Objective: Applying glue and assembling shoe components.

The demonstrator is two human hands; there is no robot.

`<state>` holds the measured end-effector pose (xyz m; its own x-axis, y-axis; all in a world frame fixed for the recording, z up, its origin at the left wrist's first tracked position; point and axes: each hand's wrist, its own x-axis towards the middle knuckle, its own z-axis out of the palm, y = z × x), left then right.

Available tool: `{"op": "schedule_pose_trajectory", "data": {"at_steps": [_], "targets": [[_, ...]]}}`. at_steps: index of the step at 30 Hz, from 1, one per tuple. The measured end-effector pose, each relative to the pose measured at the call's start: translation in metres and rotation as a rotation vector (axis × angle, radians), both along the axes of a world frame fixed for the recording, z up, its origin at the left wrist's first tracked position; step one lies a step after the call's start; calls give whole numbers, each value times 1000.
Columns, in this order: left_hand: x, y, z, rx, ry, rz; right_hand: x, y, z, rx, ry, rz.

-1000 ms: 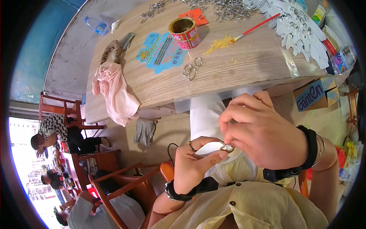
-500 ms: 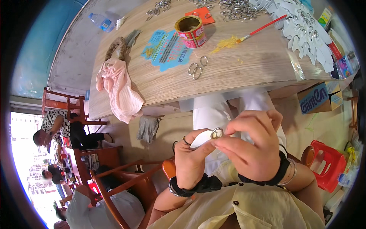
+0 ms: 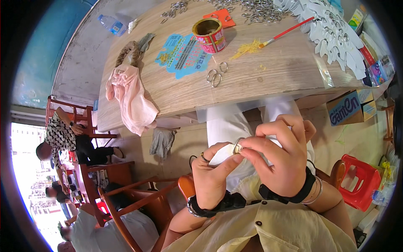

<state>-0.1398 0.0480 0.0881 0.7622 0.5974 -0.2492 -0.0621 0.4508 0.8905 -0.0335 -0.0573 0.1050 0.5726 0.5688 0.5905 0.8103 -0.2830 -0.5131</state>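
Observation:
Over my lap, my left hand point(image 3: 213, 178) pinches a thin white flat piece point(image 3: 221, 155) between thumb and fingers. A silver metal ring point(image 3: 235, 145) sits round the piece's narrow, yellowish tab. From the other side, my right hand point(image 3: 279, 161) is closed, its thumb and forefinger pinching the tab beside the ring. Whether those fingertips also grip the ring is hidden. On the table ahead lie a few loose rings point(image 3: 215, 77). Beyond them stands an open tin can point(image 3: 214, 44) with a brown-stained rim. A red-handled brush point(image 3: 289, 30) rests its bristles by a yellow smear point(image 3: 247, 49).
White pieces with rings point(image 3: 338, 46) overlap at the table's right, near a heap of rings point(image 3: 262, 14). Pink cloth point(image 3: 132, 94) hangs over the left edge. A blue printed sheet point(image 3: 180, 63) lies mid-table. Flanking me are a wooden chair point(image 3: 138, 197) and red stool point(image 3: 361, 182).
My right fingers have shifted slightly up and round the tab, and the ring now shows more edge-on. In the background at left, a seated person's arm has moved.

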Motion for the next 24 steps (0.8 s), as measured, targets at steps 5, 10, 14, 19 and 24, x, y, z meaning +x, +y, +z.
{"op": "schedule_pose_trajectory", "data": {"at_steps": [5,10,14,19,24], "targets": [[-3,0,-1,71,40,-31,5,-2,7,-30,58,73],[-3,0,-2,99,41,-47,6,-2,13,-72,135,114],[-2,1,-3,129,45,-36,5,1,8,-61,123,117],[0,3,0,128,66,-29,6,2,7,-69,140,143],[2,5,-2,33,70,-38,11,0,4,-68,172,214]]}}
